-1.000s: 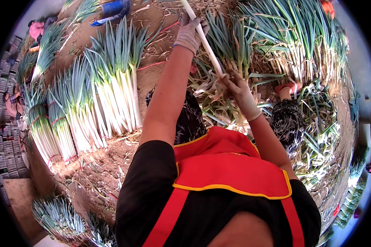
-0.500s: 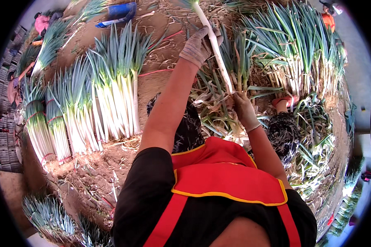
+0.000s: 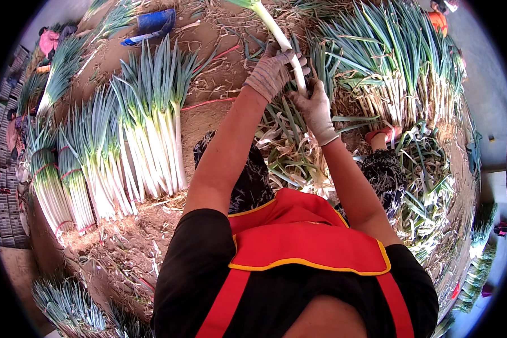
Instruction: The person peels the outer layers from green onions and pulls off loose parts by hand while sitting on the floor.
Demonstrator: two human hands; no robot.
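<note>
A large green onion [image 3: 272,27] slants up and away from me, its thick white shaft bare and its leaves cut off by the top edge of the view. My left hand [image 3: 274,69], in a striped work glove, is wrapped round the shaft. Just below it, my right hand [image 3: 315,108], in a pale glove, is closed at the onion's lower end, so the root tip is hidden. The two hands are close together, above a heap of stripped leaves and peelings [image 3: 290,141].
Cleaned green onions [image 3: 152,129] lie in rows on the soil at left, with tied bundles [image 3: 48,186] beyond them. Untrimmed onions [image 3: 400,84] stand at right. A blue container [image 3: 155,22] lies at the far left. A red string [image 3: 208,103] crosses the ground.
My right hand has moved up along the onion, closer to my left hand. The onion has shifted slightly up and to the left.
</note>
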